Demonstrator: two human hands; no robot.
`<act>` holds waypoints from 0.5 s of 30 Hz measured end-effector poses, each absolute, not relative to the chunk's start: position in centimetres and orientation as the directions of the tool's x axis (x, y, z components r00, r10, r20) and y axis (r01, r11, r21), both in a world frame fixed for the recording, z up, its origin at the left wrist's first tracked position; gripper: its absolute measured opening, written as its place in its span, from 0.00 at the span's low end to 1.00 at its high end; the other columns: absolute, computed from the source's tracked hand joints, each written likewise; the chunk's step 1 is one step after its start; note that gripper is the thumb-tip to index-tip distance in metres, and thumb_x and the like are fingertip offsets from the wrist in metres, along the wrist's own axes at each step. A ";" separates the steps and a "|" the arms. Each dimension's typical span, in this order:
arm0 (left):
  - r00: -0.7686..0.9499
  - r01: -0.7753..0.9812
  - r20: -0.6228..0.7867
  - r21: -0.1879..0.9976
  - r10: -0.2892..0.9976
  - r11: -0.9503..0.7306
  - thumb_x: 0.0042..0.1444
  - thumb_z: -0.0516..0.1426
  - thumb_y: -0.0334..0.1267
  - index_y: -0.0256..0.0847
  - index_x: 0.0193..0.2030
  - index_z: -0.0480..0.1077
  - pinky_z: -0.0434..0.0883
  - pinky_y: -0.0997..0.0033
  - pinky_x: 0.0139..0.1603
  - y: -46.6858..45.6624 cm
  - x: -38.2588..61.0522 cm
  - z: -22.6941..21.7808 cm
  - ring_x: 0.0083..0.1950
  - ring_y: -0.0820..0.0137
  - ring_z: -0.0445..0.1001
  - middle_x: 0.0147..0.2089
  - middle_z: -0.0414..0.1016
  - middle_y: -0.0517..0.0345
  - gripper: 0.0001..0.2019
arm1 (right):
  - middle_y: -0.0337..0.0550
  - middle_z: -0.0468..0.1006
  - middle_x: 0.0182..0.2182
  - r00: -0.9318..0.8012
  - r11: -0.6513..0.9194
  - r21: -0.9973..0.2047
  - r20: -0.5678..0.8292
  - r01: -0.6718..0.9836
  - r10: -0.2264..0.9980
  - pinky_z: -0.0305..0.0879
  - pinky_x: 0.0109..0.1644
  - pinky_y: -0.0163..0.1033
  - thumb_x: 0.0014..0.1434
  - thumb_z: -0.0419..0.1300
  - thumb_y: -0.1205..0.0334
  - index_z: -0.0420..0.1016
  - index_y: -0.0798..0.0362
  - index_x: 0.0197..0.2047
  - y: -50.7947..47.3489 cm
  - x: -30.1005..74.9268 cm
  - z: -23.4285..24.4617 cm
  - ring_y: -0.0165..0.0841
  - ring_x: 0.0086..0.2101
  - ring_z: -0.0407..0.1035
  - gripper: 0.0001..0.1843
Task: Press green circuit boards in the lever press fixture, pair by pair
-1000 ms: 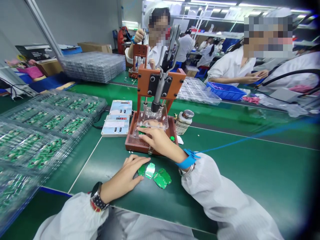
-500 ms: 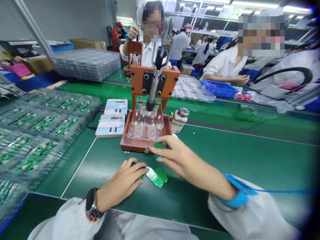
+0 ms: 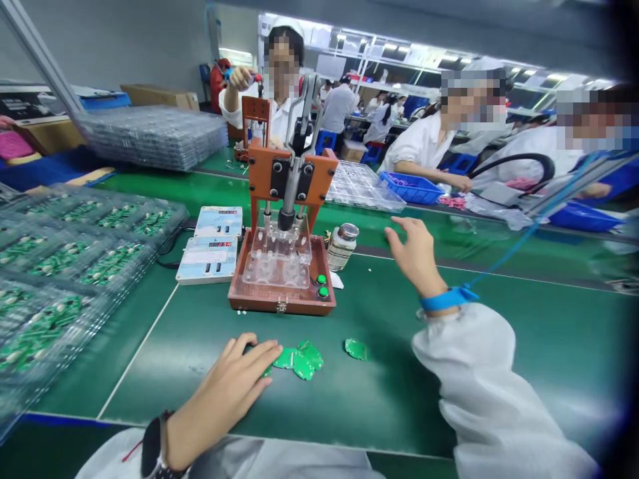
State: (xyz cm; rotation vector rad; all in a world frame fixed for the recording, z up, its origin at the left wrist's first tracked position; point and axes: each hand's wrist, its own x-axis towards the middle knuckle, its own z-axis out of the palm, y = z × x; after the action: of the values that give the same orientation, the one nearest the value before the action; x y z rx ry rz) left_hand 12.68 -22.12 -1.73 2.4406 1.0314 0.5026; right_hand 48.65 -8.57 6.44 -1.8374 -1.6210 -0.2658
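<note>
My left hand lies flat on the green mat, fingertips resting on a small pile of green circuit boards. One more green board lies alone just right of the pile. My right hand is raised above the mat with fingers spread and nothing in it, to the right of the orange press fixture. The fixture's clear acrylic nest sits under the lever, with two green buttons on its base.
Two white counter boxes stand left of the fixture, a small glass jar to its right. Clear trays of green boards fill the left side. Other workers in white sit across the line beside a blue bin.
My right hand left the fixture's nest, dropped a green board right of the pile, then rose up and to the right, empty. My left hand stayed on the pile.
</note>
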 end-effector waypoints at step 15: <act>0.356 0.467 0.444 0.678 0.822 -0.568 0.59 0.57 0.36 0.44 0.48 0.73 0.63 0.54 0.60 -16.8 9.5 2.6 0.57 0.60 0.67 0.54 0.73 0.51 0.11 | 0.50 0.71 0.35 -0.612 0.609 0.102 0.260 0.787 0.747 0.69 0.35 0.47 0.47 0.70 0.50 0.74 0.55 0.45 -24.0 30.1 -2.2 0.42 0.35 0.67 0.25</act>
State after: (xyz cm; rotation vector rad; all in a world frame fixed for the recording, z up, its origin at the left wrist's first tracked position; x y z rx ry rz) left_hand 9.45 -16.80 2.55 2.1857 1.1222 1.0911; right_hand 30.11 -23.95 -2.21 -1.2740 -2.6426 -0.3065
